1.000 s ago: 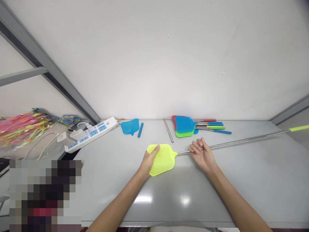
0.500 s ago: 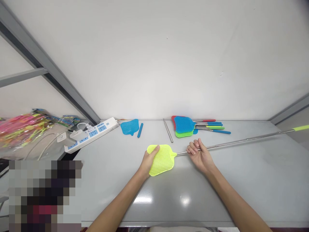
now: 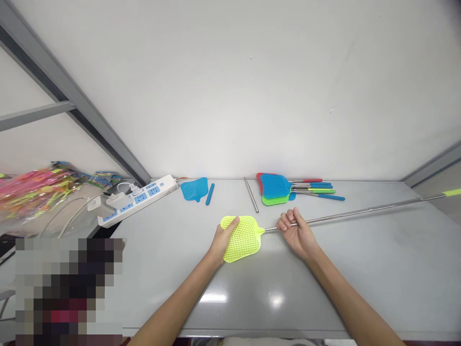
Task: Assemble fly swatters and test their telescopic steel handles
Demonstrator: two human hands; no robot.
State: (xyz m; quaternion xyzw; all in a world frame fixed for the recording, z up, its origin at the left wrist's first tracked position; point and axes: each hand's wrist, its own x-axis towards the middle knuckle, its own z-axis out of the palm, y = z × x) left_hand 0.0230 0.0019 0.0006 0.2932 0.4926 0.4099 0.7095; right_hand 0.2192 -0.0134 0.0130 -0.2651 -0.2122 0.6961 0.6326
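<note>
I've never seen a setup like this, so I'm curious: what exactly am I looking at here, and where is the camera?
There is no machine here. These are a person's own two bare hands, seen from a camera worn on their head, looking forward and down. The left hand holds a yellow-green plastic fly swatter by its mesh head, and the right hand grips its long steel handle. On the pale grey tabletop lie a stack of colourful plastic fly swatters, a blue plastic mesh swatter head beside a blue handle grip, a loose steel rod, and a white power strip.
</note>
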